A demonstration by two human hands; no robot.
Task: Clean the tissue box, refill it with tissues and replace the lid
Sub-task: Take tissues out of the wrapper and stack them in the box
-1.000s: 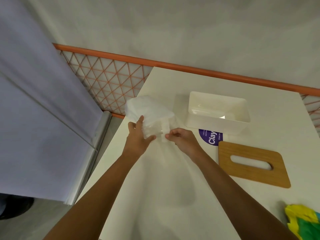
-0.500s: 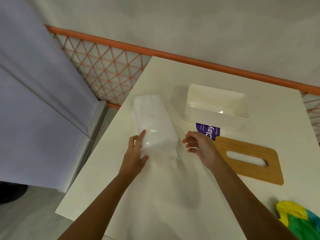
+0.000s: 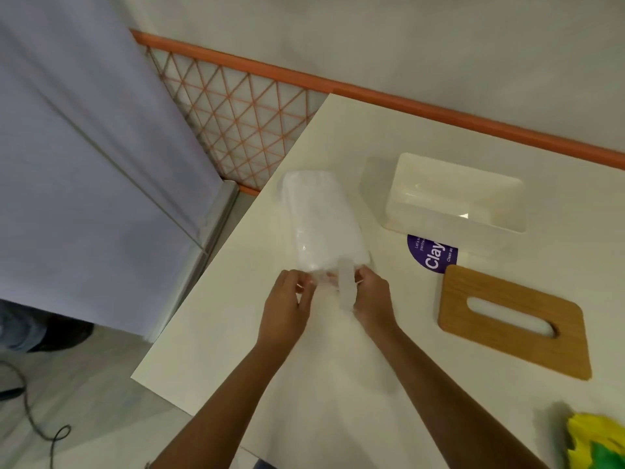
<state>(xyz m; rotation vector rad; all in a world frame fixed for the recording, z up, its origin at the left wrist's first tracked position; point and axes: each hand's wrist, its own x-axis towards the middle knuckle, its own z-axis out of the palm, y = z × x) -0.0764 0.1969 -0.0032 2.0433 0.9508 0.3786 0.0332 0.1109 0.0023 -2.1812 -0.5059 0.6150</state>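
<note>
Refill step, by my reading: wrapper being opened. Left hand pinches the near end of the tissue pack, flat on the worktop; right hand pinches its flap. Empty tissue box just right, lid nearer. Next: tear open, lift the stack across.

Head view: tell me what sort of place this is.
Probably a plain indoor room set up as a workspace: a white table by a bare wall, an orange lattice barrier along it, a pale hanging screen on the left.
</note>
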